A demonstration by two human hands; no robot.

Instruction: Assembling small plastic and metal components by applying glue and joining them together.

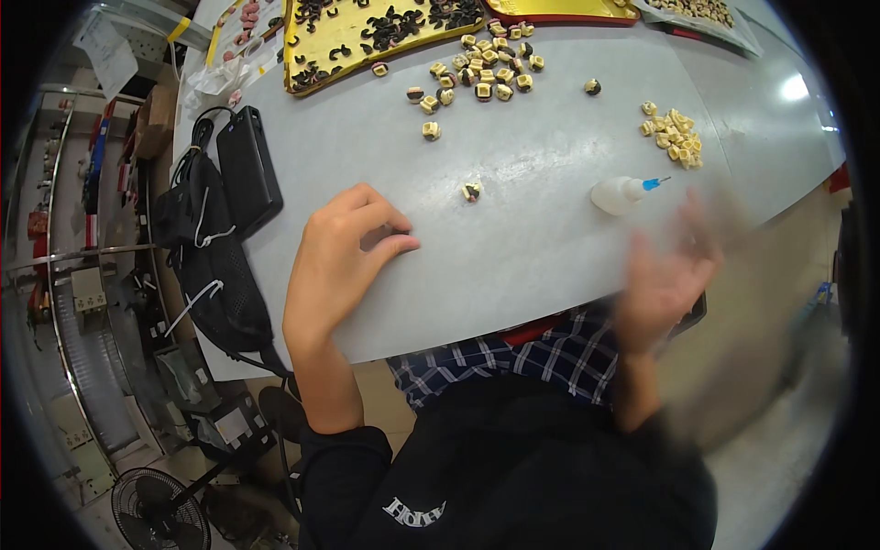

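Observation:
My left hand (344,252) rests near the table's front left, fingers loosely curled. A narrow gap shows between thumb and index tip, with nothing visible in it. Blurred by motion, my right hand (665,280) is at the front right edge, beside a small translucent squeeze bottle (618,194) with a blue needle tip. Its fingers are too smeared to show whether they hold anything. One small cream-and-dark piece (471,191) lies alone between the hands. Farther back is a scattered group of similar cream-and-dark pieces (486,64). A pile of plain cream, hollow square pieces (676,139) lies to the right.
A yellow tray (316,75) of dark curved pieces stands at the back, with another yellow tray (564,9) and a bag of small pieces (692,11) to its right. At left lie a black box-shaped device (249,170) with cable and a black mesh strap (220,275).

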